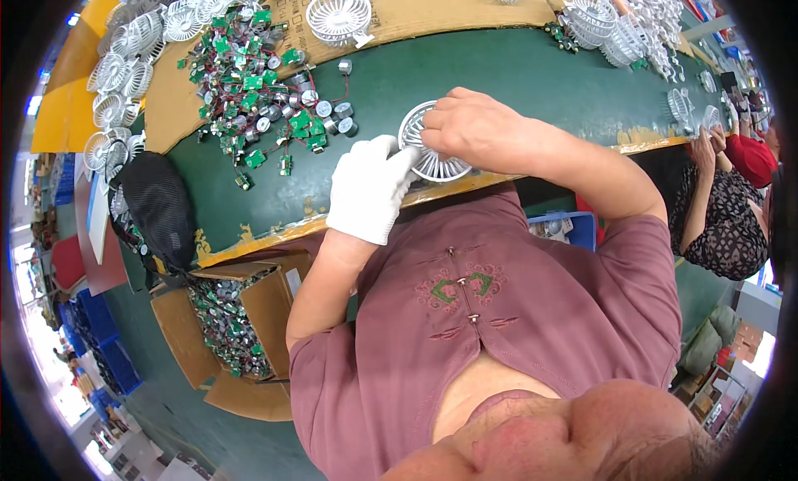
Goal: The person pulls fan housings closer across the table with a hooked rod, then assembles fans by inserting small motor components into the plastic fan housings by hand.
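The person wears a plum-mauve, short-sleeved top [549, 310]. Three small clasps [463, 281] line its front; at nine and three o'clock from the middle one sits scrolled pinkish embroidery [444, 293] with green centres. At six o'clock from them, the neckline [480, 349] parts. A white knit glove [359, 202] covers the left hand [374, 182].

One white, round, plastic-looking cage with thin radiating ribs [432, 163]: it is resting at or just above the near edge of a flat green work table [399, 75]. Its circular rim is showing at left and below (its upper-right part is being covered), and its left side is being gripped.
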Available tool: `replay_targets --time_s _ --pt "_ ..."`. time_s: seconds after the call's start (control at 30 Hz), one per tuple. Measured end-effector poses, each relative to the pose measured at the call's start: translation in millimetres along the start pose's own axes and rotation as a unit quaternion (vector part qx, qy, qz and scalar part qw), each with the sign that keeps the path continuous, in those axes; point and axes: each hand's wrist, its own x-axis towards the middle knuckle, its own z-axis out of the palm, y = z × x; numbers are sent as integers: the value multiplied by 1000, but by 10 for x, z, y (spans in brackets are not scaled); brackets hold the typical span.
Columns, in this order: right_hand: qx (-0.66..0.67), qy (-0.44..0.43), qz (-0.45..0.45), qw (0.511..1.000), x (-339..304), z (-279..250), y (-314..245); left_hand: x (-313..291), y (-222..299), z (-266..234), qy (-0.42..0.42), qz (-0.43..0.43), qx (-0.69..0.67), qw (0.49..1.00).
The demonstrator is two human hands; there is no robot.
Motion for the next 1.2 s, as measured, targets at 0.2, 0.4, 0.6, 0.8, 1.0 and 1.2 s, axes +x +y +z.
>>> replay_targets --time_s 0.2,0.4,0.6,0.8,1.0,1.2 --pt "-72 -151 22 986 178 -149 -16 12 -13 -11 8 31 12 999" --pt "-17 71 -9 997 -90 88 81 103 -98 -214 61 -48 -126 989" --pt "80 242 116 960 -222 -29 532 622 -642 -53 74 -142 -33 986" --pt "132 251 383 879 -459 191 1700 1036 -924 207 -75 -189 202 958" --pt "118 321 453 823 -452 507 2483 1151 -919 254 -62 -234 145 959" --pt "119 267 443 848 -463 461 2425 1140 -1005 247 -91 -331 62 937"
